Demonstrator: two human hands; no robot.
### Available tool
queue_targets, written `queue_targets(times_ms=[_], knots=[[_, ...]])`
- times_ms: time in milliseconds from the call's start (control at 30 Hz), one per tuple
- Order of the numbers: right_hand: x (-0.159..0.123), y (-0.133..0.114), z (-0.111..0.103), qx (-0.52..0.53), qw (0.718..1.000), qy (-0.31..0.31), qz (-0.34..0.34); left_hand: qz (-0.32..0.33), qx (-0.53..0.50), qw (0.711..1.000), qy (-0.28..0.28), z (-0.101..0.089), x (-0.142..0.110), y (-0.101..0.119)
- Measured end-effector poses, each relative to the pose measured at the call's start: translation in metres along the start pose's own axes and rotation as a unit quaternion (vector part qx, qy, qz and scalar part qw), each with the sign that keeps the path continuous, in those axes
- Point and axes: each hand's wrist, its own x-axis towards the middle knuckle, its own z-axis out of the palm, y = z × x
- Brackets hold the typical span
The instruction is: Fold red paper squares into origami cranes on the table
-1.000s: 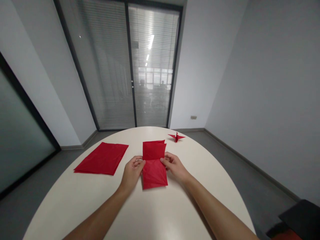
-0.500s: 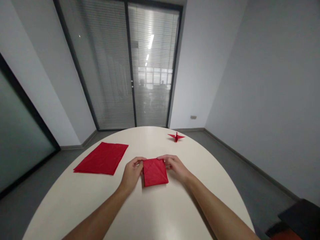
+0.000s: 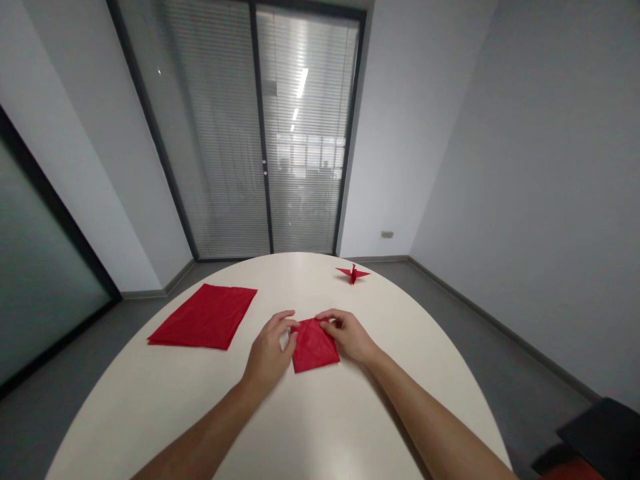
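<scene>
A small folded square of red paper [image 3: 316, 350] lies before me on the white round table. At its upper left corner, my left hand [image 3: 270, 350] has the thumb and a curled finger close about the edge, while the index finger sticks out past it. My right hand [image 3: 350, 335] pinches the upper right part, thumb on top and index finger along the far edge. Creases show on the paper's upper face. What the fingers do underneath is hidden.
Larger red paper sheets [image 3: 205, 317] lie flat to the left on the table [image 3: 295, 273]. A red paper crane [image 3: 353, 274] stands near the far right edge. A dark object [image 3: 605, 430] is at the lower right, beyond the table.
My left hand has shifted slightly right and opened its grip a little, raising the index finger. My right thumb has come onto the paper's top. The paper has moved slightly right and tilted.
</scene>
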Motion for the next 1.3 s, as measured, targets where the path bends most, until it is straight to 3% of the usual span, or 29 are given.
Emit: queue_targets(times_ms=[133, 233, 367, 467, 600, 933, 1167, 1300], knots=[[-0.001, -0.002, -0.003, -0.090, 0.994, 0.049, -0.029, 0.084, 0.097, 0.985, -0.111, 0.004, -0.009, 0.001], [-0.007, -0.012, 0.000, -0.206, 0.970, 0.076, -0.102, 0.074, 0.165, 0.969, -0.166, 0.006, -0.013, 0.000], [-0.020, -0.027, 0.016, -0.297, 0.947, -0.019, -0.120, 0.049, 0.213, 0.956, -0.196, 0.005, -0.013, 0.002], [-0.028, -0.032, 0.030, -0.364, 0.921, -0.118, -0.074, 0.045, 0.231, 0.951, -0.201, 0.003, -0.013, 0.004], [-0.029, -0.030, 0.035, -0.423, 0.891, -0.162, -0.030, 0.037, 0.245, 0.947, -0.203, 0.003, -0.012, 0.004], [-0.029, -0.039, 0.019, -0.451, 0.875, -0.175, 0.009, 0.047, 0.255, 0.950, -0.176, 0.004, -0.012, -0.002], [-0.026, -0.029, 0.013, -0.444, 0.879, -0.172, -0.036, 0.069, 0.250, 0.953, -0.158, 0.002, -0.014, -0.003], [-0.024, -0.024, 0.008, -0.452, 0.878, -0.137, -0.074, 0.071, 0.264, 0.952, -0.138, -0.003, -0.014, -0.001]])
